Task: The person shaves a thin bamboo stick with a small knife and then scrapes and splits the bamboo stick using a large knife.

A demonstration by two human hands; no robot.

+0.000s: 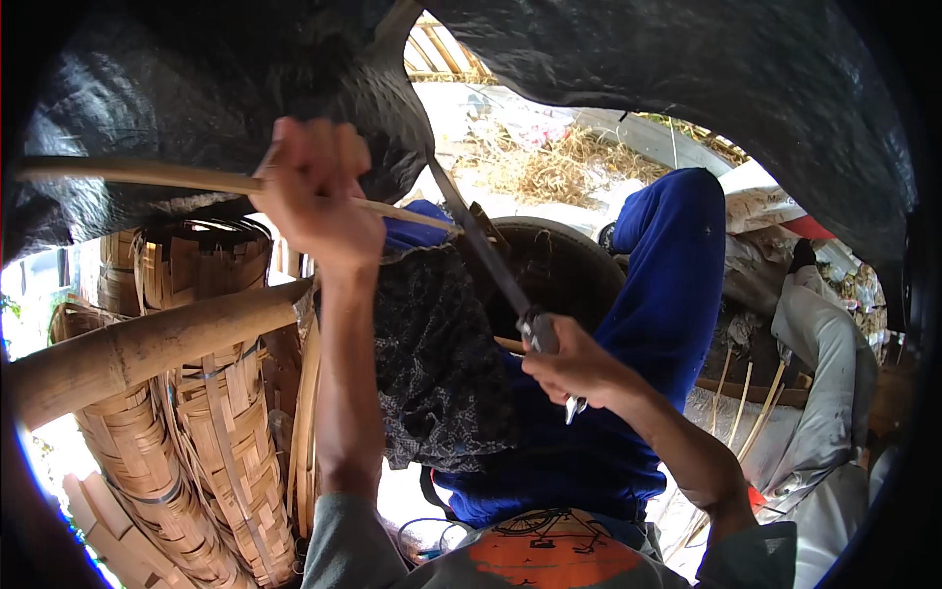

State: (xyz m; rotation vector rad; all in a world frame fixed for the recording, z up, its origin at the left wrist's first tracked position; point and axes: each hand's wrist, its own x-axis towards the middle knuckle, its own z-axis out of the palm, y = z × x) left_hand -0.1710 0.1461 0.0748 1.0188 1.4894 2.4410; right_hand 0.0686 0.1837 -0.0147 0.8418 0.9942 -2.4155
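Note:
My left hand (319,196), slightly blurred, is raised and closed around a long pale bamboo strip (137,175). The strip runs out to the left edge, and its other end reaches down toward my lap. In my right hand (579,365) is the dark handle of a long knife (486,250), its narrow blade slanting up and away to the left. The blade crosses near the strip's right end; whether they touch I cannot tell. A black patterned cloth (437,363) lies over my left thigh, above blue trousers (667,255).
Tall woven bamboo baskets (211,412) stand at the left behind a thick bamboo pole (157,344). Black plastic sheeting (687,49) hangs low overhead. A dark round container (549,265) sits between my knees. Straw (549,157) lies beyond; thin bamboo sticks (760,412) stand at right.

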